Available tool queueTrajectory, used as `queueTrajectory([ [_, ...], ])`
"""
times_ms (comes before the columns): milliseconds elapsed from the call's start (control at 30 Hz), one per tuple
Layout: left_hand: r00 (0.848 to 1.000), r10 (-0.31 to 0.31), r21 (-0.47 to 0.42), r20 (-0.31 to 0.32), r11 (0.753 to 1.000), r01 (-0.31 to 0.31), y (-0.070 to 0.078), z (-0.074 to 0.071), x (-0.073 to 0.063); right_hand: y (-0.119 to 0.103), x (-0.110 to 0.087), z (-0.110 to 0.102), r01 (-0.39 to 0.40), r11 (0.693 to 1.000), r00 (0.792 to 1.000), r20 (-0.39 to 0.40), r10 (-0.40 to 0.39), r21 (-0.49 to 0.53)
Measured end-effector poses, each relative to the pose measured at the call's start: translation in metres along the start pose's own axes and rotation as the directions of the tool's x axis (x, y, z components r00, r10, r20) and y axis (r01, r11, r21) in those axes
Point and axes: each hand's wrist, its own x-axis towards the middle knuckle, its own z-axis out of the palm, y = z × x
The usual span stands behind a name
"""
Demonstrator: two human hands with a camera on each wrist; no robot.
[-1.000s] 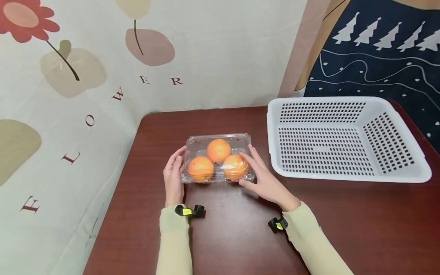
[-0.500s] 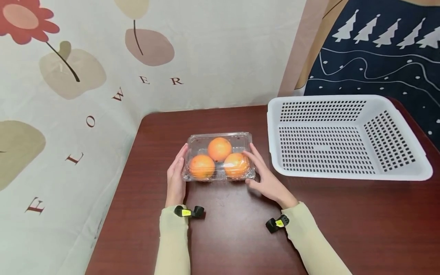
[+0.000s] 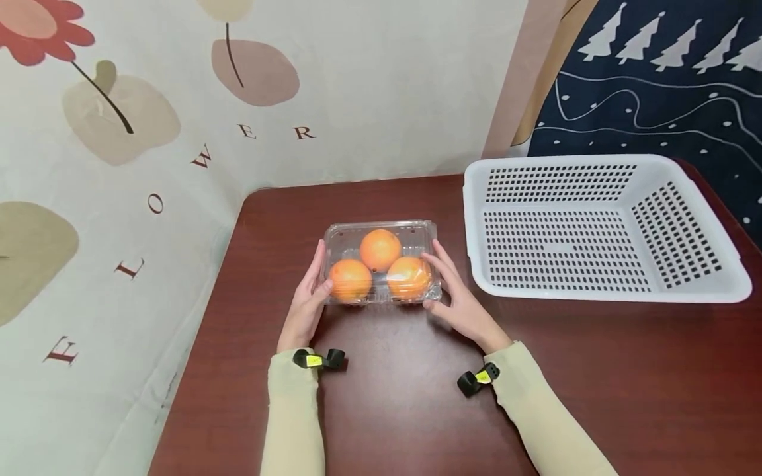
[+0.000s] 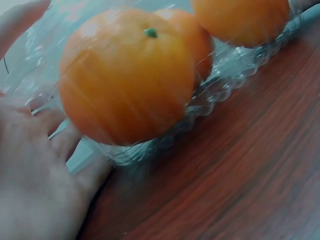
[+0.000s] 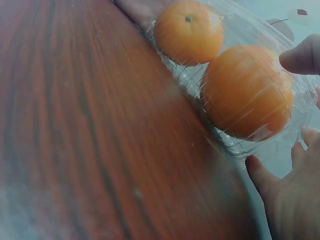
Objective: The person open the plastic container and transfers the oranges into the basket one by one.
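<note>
A clear plastic clamshell box (image 3: 381, 294) with its lid down holds three oranges, the rear orange (image 3: 380, 250), the left orange (image 3: 350, 280) and the right orange (image 3: 409, 277). My left hand (image 3: 302, 312) grips the box's left end, its thumb over the front left of the lid and its fingers along the side. At the opposite end my right hand (image 3: 467, 312) holds the box, one fingertip on the lid and the thumb by the front corner. In the left wrist view, a green stem end marks the nearest orange (image 4: 127, 80). The far fingers are partly hidden.
A white perforated plastic basket (image 3: 556, 248) stands to the right of the box, near the table's back right. The reddish-brown table (image 3: 393, 410) meets a printed cloth (image 3: 381, 99) behind and at left. Dark blue fabric (image 3: 649, 99) with white trees hangs behind the basket.
My left thumb has moved from beside the box onto the front left of its lid. The right hand keeps nearly the same hold. The whole head view has shifted slightly upward.
</note>
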Motion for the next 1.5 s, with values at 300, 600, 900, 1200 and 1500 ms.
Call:
queueTrajectory([
  [300, 0.997, -0.07, 0.059, 0.028, 0.996, 0.068, 0.003, -0.003, 0.004, 0.001, 0.0, -0.001, -0.025, 0.999, 0.999, -0.027, 0.025, -0.024],
  [600, 0.99, -0.135, 0.13, 0.024, 0.983, 0.131, 0.006, -0.006, -0.003, 0.035, 0.002, 0.007, -0.032, 0.994, 0.997, -0.077, 0.024, -0.104],
  [900, 0.99, -0.132, 0.186, 0.04, 0.975, 0.122, 0.01, -0.007, -0.007, 0.034, 0.003, 0.008, -0.027, 0.991, 0.995, -0.098, 0.014, -0.13],
  [1200, 0.99, -0.131, 0.159, 0.049, 0.98, 0.122, 0.01, -0.004, -0.004, 0.032, 0.002, 0.007, 0.007, 0.986, 0.994, -0.11, -0.025, -0.165],
  [1500, 0.99, -0.135, 0.166, 0.034, 0.978, 0.127, 0.008, -0.003, -0.003, 0.032, 0.003, 0.008, -0.009, 0.979, 0.992, -0.123, -0.016, -0.202],
])
